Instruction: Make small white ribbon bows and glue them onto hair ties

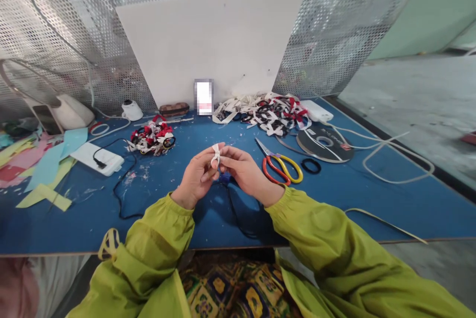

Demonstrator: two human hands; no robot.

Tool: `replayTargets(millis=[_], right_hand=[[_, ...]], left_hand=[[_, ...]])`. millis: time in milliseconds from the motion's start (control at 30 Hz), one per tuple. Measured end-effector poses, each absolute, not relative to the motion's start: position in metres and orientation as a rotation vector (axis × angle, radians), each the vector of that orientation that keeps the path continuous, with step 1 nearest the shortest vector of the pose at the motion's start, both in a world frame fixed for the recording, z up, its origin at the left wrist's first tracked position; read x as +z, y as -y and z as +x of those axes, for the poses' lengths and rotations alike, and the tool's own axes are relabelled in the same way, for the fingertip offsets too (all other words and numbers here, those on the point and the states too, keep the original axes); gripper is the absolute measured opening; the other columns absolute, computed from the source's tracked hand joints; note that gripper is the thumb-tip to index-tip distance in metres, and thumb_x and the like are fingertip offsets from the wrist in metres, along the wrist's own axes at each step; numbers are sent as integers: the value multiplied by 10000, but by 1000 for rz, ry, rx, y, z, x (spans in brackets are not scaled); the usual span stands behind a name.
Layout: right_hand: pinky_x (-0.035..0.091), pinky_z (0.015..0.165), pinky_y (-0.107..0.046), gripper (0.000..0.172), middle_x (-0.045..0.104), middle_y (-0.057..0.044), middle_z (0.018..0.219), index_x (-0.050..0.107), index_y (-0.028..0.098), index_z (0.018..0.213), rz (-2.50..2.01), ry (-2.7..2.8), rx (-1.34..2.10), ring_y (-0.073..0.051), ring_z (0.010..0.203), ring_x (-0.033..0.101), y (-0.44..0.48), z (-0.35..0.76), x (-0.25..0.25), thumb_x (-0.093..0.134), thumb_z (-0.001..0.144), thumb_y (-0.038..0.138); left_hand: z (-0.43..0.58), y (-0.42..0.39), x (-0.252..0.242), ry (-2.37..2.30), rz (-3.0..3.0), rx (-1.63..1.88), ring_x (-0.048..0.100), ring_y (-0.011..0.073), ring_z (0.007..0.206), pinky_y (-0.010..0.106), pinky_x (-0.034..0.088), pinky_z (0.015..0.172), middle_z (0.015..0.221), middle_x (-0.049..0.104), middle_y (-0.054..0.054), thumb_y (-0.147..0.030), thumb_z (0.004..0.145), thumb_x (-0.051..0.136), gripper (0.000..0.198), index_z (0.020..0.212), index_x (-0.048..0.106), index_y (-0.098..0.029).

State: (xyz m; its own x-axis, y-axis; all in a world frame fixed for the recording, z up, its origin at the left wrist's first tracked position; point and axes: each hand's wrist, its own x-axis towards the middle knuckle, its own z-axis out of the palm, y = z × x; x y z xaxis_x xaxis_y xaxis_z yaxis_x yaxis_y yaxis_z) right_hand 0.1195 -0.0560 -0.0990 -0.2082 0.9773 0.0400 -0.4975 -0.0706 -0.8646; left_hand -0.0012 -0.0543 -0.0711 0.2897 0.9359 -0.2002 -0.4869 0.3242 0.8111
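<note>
Both hands meet above the middle of the blue table. A small white ribbon bow (pixel 216 153) is pinched between their fingertips. My left hand (pixel 197 174) is closed on its left side, fingers curled. From the right, my right hand (pixel 243 169) holds the same ribbon between thumb and fingers. Something dark blue (pixel 225 177) shows just beneath the fingers, with a black cord (pixel 232 204) running down from there. Scissors (pixel 265 148) with one red and one yellow handle lie to the right of my right hand, beside a black hair tie (pixel 311 165).
On the blue table (pixel 156 199) are a small ribbon pile (pixel 153 137), a larger one (pixel 273 112), a black ribbon reel (pixel 325 144), a white power strip (pixel 97 158), coloured paper strips (pixel 44 159) and cables. A lit phone (pixel 204 96) leans on a white board (pixel 215 40).
</note>
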Motion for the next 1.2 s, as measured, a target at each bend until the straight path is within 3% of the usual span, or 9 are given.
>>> replayTargets(millis=[267,367,500,667,867,1200], right_hand=[[441,579,-283,131,591,38,617,547,210,743,-907,1317,1101,-127,546,571,60,123,-94,620,776,314],[431,540,-281,119,593,39,587,524,217,770,-990,1372,1013,-130,492,571,63,123,-92,564,825,314],[457,560,-280,74,636,19,688,559,216,796,-1013,1368,984,-127,525,587,64,123,-92,558,820,286],[444,594,-288,125,611,14,642,607,217,771,-1036,1524,931,-145,560,567,62,127,-94,538,839,296],[361,636,-280,199,566,-23,676,535,221,684,-1111,1882,479,-165,657,518,65,129,-95,461,867,194],[367,631,-272,220,535,4,651,528,214,674,-1060,1813,577,-145,635,499,70,138,-83,470,885,198]], left_hand=[[-4,53,-73,-682,681,1075,226,-11,281,155,330,356,491,492,-91,-119,706,609,258,948,699,-111],[-6,53,-72,-672,707,1104,228,-3,285,167,354,371,495,507,-85,-121,707,601,274,961,704,-105],[-6,53,-71,-703,704,1113,226,3,293,178,352,376,510,519,-74,-195,775,584,245,965,713,-107],[-6,51,-80,-768,742,1147,221,-6,293,168,313,368,475,485,-89,-273,776,667,247,968,723,-129],[-5,48,-82,-880,691,1221,268,-2,299,162,296,381,425,474,-84,-262,745,692,226,918,735,-123],[-7,44,-80,-956,956,1216,386,35,357,177,290,392,394,503,-46,-291,700,737,255,860,759,-95]])
